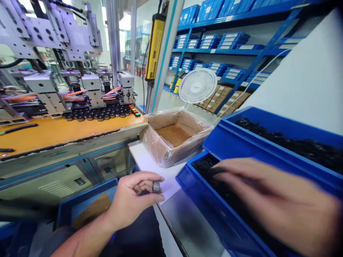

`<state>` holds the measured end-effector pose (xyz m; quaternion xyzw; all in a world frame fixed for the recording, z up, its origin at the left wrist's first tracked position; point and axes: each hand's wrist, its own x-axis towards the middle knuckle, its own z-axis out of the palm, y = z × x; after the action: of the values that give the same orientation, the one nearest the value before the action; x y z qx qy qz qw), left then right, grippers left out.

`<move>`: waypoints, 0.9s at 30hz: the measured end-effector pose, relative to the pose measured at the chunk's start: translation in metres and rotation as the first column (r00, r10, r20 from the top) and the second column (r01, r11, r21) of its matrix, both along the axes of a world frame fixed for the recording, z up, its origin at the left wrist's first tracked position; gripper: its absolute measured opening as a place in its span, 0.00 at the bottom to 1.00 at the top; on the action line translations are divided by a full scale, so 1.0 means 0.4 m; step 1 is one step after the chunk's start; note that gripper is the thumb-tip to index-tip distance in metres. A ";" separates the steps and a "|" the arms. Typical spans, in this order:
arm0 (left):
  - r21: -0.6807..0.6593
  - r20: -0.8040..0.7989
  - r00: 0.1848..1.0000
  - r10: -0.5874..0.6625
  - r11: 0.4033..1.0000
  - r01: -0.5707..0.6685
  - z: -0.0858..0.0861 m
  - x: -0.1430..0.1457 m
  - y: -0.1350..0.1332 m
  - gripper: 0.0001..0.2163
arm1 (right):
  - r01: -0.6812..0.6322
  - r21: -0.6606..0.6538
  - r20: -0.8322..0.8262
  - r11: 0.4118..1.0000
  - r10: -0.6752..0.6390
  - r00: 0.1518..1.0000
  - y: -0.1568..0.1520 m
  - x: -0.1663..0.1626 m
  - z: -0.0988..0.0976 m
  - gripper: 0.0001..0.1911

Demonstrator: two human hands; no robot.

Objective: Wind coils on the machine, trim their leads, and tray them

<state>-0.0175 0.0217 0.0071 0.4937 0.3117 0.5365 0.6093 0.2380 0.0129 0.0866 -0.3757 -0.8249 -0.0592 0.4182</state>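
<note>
My left hand [136, 194] is closed, its curled fingers holding a small dark grey cylindrical part [156, 187] near the fingertips. It is in front of the white tabletop [144, 157]. Smeared by motion, my right hand [265, 192] reaches over the front blue bin [187, 175], with its thumb and finger close together at the black parts [205, 164] inside. Whether anything is between those fingertips cannot be made out.
A larger blue bin of black pieces [284, 141] stands behind. A plastic-lined carton [171, 157] sits beyond my left hand. On the machine's orange bench [53, 134] are several round black parts [100, 117]. Lower left is a blue crate [64, 210]; behind the carton, a white fan [198, 85].
</note>
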 end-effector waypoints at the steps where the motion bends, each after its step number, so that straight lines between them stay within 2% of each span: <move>1: -0.027 0.004 0.999 -0.033 0.999 0.033 0.001 0.007 -0.004 0.16 | -0.077 -0.075 -0.006 0.994 0.077 0.997 -0.003 -0.028 -0.020 0.06; 4: -0.088 0.034 0.992 -0.125 0.988 0.127 -0.004 0.027 -0.018 0.17 | -0.273 -0.196 -0.153 0.942 0.246 0.957 -0.014 -0.103 -0.083 0.09; 7: -0.139 0.124 0.974 -0.190 0.968 0.207 -0.018 0.047 -0.028 0.18 | -0.364 -0.219 -0.221 0.905 0.317 0.922 -0.018 -0.128 -0.124 0.11; 11: -0.168 0.211 0.948 -0.237 0.947 0.274 -0.028 0.073 -0.029 0.18 | -0.349 -0.170 -0.197 0.922 0.316 0.928 -0.018 -0.110 -0.138 0.14; 14: -0.153 0.229 0.950 -0.214 0.956 0.252 -0.028 0.081 -0.028 0.19 | -0.347 -0.114 -0.164 0.931 0.326 0.931 -0.021 -0.097 -0.134 0.16; 19: -0.133 0.190 0.965 -0.178 0.970 0.205 -0.023 0.076 -0.032 0.19 | -0.429 -0.117 -0.088 0.896 0.421 0.903 -0.021 -0.082 -0.144 0.18; 23: -0.149 0.202 0.963 -0.181 0.966 0.212 -0.024 0.072 -0.036 0.19 | -0.393 -0.039 0.003 0.919 0.393 0.919 -0.017 -0.078 -0.162 0.15; 27: -0.170 0.238 0.950 -0.200 0.955 0.244 -0.027 0.071 -0.035 0.19 | -0.368 -0.001 0.038 0.930 0.368 0.929 -0.013 -0.081 -0.155 0.10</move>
<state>0.0111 0.0077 -0.0038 0.4008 0.2370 0.4816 0.7425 0.2056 0.0079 0.0246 -0.2120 -0.8881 0.0107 0.4077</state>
